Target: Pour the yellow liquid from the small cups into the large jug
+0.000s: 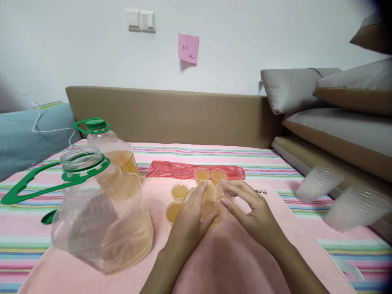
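Several small clear plastic cups with orange-yellow liquid, among them a filled cup (179, 191) and a front-left filled cup (173, 213), stand grouped on a pink mat (241, 261). My left hand (191, 210) curls round a clear plastic cup (210, 206) in the middle of the group, thumb on its near side. From the right, my right hand (252, 204) has its bent fingers and thumb at another clear cup (223, 190). Motion and overlap blur these two cups, and my left fingers partly hide the cups behind.
To the left stand an uncapped big jug (101, 228) with a green handle and a capped jug (118, 157) behind it. A green cap (48, 217) lies beside them. Stacked clear cups (320, 183) lie at right near cushions (343, 130). Red plastic (171, 169) lies behind the cups.
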### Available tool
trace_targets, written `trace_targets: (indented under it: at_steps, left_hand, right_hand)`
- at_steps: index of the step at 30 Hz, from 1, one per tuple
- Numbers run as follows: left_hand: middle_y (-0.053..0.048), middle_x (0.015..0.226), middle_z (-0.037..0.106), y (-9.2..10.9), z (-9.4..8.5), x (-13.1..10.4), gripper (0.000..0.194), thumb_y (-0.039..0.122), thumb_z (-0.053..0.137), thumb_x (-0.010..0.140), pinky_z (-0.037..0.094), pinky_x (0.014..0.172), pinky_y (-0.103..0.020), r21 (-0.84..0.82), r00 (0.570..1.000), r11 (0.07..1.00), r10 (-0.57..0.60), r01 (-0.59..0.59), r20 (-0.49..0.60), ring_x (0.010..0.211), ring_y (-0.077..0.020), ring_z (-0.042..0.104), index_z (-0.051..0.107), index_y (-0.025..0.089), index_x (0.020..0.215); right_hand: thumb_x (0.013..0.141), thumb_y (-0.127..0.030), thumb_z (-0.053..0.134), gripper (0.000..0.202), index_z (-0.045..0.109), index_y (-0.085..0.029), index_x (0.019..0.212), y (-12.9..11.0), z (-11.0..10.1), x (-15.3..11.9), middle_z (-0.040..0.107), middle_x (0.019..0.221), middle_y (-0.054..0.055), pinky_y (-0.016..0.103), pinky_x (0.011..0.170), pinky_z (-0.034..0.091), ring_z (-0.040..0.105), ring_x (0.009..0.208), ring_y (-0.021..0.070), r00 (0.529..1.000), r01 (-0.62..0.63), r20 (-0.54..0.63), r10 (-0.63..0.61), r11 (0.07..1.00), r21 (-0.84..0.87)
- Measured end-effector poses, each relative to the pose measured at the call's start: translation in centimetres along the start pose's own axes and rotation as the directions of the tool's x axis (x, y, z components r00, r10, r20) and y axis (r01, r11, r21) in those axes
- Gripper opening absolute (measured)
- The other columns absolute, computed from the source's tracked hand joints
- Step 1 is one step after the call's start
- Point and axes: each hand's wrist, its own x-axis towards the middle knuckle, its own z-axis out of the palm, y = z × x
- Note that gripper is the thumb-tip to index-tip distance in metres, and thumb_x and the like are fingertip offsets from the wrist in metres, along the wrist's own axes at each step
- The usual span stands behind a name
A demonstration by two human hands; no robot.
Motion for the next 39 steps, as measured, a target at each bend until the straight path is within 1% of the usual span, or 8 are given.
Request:
trace_targets:
  at_steps: [6,10,14,22,32,34,37,39]
  left_hand:
    - [-0.015,0.155,0.054,0.5,-0.4,0.1,0.069,0.033,0.064,0.099,0.048,0.117,-0.055,0.04,0.999,0.998,0.039,-0.038,-0.015,0.145,-0.0315,0.051,0.027,0.027,0.158]
    - [-0.016,0.167,0.039,0.6,-0.4,0.1,0.091,0.033,0.072,0.094,0.041,0.122,-0.059,0.103,0.994,0.991,0.092,-0.085,-0.061,0.155,-0.0346,0.036,0.014,0.029,0.163]
    - [-0.014,0.158,0.051,0.4,-0.4,0.1,0.075,0.033,0.07,0.096,0.04,0.121,-0.063,0.163,0.99,0.978,0.137,-0.129,-0.038,0.152,-0.035,0.042,0.027,0.028,0.158]
    - [-0.016,0.153,0.056,0.5,-0.6,0.4,0.065,0.027,0.067,0.097,0.04,0.121,-0.063,0.191,0.984,0.97,0.166,-0.151,-0.066,0.149,-0.0348,0.047,0.035,0.023,0.153]
    - [-0.015,0.148,0.06,0.5,-0.8,0.4,0.075,0.026,0.073,0.093,0.031,0.124,-0.068,0.134,0.99,0.983,0.131,-0.123,-0.055,0.143,-0.0325,0.053,0.03,0.026,0.154]
    - [-0.014,0.148,0.059,0.5,-0.8,0.5,0.07,0.024,0.074,0.093,0.03,0.124,-0.069,0.161,0.987,0.976,0.153,-0.145,-0.04,0.143,-0.0329,0.053,0.036,0.027,0.152]
    - [-0.014,0.147,0.06,0.3,-0.8,0.6,0.063,0.021,0.074,0.092,0.03,0.123,-0.071,0.203,0.982,0.964,0.186,-0.174,-0.04,0.141,-0.0341,0.054,0.043,0.025,0.147]
    - [-0.015,0.146,0.061,0.2,-0.8,0.6,0.065,0.02,0.075,0.092,0.031,0.123,-0.071,0.21,0.98,0.96,0.196,-0.183,-0.042,0.14,-0.0341,0.055,0.042,0.024,0.147]
  right_hand:
    - [0.097,-0.041,0.069,0.078,0.029,-0.044,0.164,0.2,0.3,-0.3,0.069,0.137,0.003,0.048,0.104,0.055,0.067,0.121,0.0252,0.996,-0.062,-0.058,0.065,0.996,0.059]
    - [0.097,-0.043,0.068,0.079,0.027,-0.043,0.165,0.5,0.5,-0.4,0.07,0.137,0.005,0.049,0.105,0.054,0.067,0.122,0.0258,0.993,-0.055,-0.101,0.065,0.994,0.095]
    - [0.097,-0.044,0.069,0.081,0.025,-0.045,0.165,0.6,0.5,-0.4,0.071,0.135,0.004,0.049,0.106,0.054,0.067,0.122,0.0252,0.993,-0.054,-0.1,0.066,0.991,0.119]
    - [0.097,-0.045,0.069,0.08,0.027,-0.045,0.164,0.7,0.6,-0.3,0.069,0.135,0.004,0.05,0.107,0.054,0.067,0.12,0.0243,0.992,-0.068,-0.096,0.083,0.987,0.145]
    - [0.096,-0.043,0.07,0.087,0.018,-0.041,0.166,1.0,0.6,-0.5,0.07,0.131,0.006,0.05,0.106,0.054,0.069,0.117,0.0243,0.991,-0.073,-0.094,0.09,0.982,0.175]
    - [0.097,-0.042,0.07,0.081,0.025,-0.04,0.164,1.0,0.5,-0.4,0.071,0.129,0.006,0.047,0.104,0.055,0.069,0.115,0.0231,0.993,-0.046,-0.1,0.064,0.985,0.168]
    - [0.097,-0.043,0.069,0.048,0.06,-0.036,0.144,0.7,0.2,-0.3,0.07,0.127,0.005,0.044,0.101,0.056,0.069,0.112,0.0228,0.998,-0.008,-0.059,0.011,0.998,0.06]
    - [0.098,-0.044,0.067,0.035,0.07,-0.034,0.131,0.5,0.0,-0.2,0.07,0.127,0.005,0.044,0.1,0.056,0.069,0.111,0.0231,0.999,0.006,-0.049,-0.006,1.0,-0.001]
